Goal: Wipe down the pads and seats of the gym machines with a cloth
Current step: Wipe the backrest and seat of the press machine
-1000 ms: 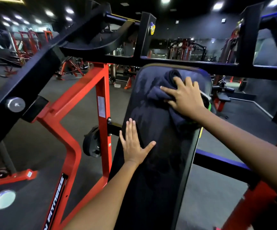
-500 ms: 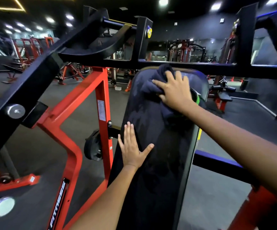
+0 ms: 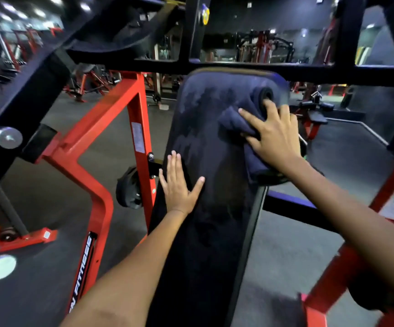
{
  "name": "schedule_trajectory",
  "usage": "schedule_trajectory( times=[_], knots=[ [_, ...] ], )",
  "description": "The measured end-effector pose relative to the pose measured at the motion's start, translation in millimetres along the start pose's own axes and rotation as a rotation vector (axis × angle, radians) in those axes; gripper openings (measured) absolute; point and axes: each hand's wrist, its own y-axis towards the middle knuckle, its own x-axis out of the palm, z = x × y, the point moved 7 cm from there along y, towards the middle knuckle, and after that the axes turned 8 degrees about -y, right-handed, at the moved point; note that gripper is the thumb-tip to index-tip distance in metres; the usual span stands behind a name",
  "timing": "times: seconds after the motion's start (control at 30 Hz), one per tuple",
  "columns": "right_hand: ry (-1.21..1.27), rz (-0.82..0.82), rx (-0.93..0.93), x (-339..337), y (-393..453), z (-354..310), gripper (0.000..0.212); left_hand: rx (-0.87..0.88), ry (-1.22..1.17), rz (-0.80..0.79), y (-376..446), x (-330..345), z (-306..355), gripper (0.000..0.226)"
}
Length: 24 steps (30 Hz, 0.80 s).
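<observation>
Pressing down on a dark blue cloth (image 3: 240, 119), the right hand (image 3: 274, 135) was seen near the upper right part of the long black pad (image 3: 205, 208), its fingers spread and lying almost straight over the bunched fabric, which was not clenched. The right forearm was stretched in from the lower right edge of the view. The left hand (image 3: 178, 182) was laid flat and released on the pad's left edge, lower down, with the fingers straight and close together and the thumb angled out to the right; nothing was held in it. Its forearm was extended up from the bottom centre.

The cloth was crumpled into folds, with a rolled end showing just above the right fingers, and part of it was draped down under the palm toward the pad's right side. Mottled, duller patches were visible on the pad's upper surface, while its lower length looked uniformly dark.

The pad was mounted on a red frame (image 3: 141, 128), and a black crossbar (image 3: 238, 67) was seen passing just above its top end. No containers were visible.
</observation>
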Motion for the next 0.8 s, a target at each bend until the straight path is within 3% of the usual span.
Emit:
schedule_trajectory(
  times=[0.1, 0.2, 0.27, 0.33, 0.57, 0.7, 0.8],
  knots=[
    [0.017, 0.057, 0.067, 7.8, -25.3, -18.9, 0.061, 0.003, 0.026, -0.002, 1.7, 0.8, 0.2, 0.086],
    [0.045, 0.090, -0.159, 19.9, -99.8, -58.3, 0.075, 0.001, 0.035, -0.008, 4.4, -0.8, -0.5, 0.087],
    [0.084, 0.118, -0.398, 24.2, -153.4, -76.8, 0.067, -0.013, 0.042, -0.013, 4.2, -1.0, -1.1, 0.089],
    [0.125, 0.125, -0.502, 26.4, -166.8, -70.8, 0.056, -0.024, 0.049, -0.023, 3.8, -0.7, -2.2, 0.088],
    [0.250, 0.167, 0.087, 20.8, -84.4, 1.9, 0.054, -0.034, 0.078, -0.051, 2.0, -0.3, -1.1, 0.086],
    [0.331, 0.171, 0.148, 30.6, -130.4, -20.5, 0.060, -0.043, 0.086, -0.073, 2.1, -1.3, -0.9, 0.087],
    [0.265, 0.099, -0.012, 38.2, -191.0, -56.3, 0.068, -0.053, 0.085, -0.087, 4.2, -1.6, 0.3, 0.088]
  ],
)
